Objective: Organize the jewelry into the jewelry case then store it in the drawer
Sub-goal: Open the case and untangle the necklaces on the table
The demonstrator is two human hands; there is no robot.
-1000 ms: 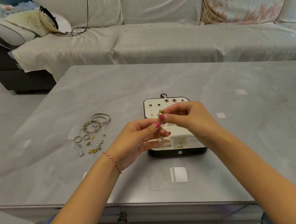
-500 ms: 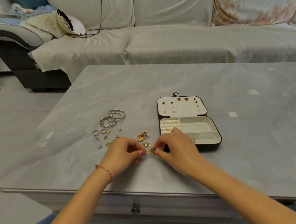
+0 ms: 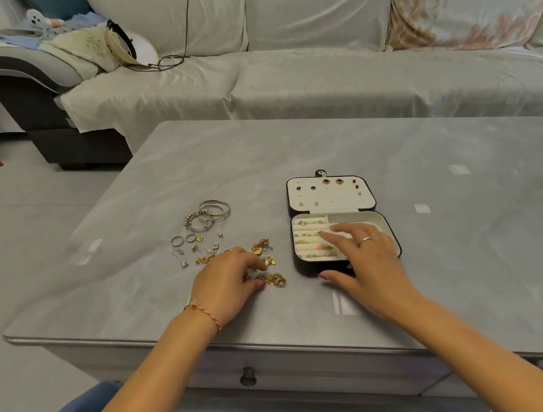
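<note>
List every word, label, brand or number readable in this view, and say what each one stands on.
None can be read.
The jewelry case shows no lettering on its lid or tray.
The cream item with a black band on the sofa has a small dark mark, too blurred to read.
The table and drawer knob carry no text.

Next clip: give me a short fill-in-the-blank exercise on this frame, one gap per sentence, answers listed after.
1. The black jewelry case with cream lining lies with its lid ____.
2. The silver bangles lie on the grey table, to the ____ of the case.
3. The left hand touches the tangled ____ chain.
4. The right hand wears a ring and reaches over the ____.

Missing words: open; left; gold; case
</note>
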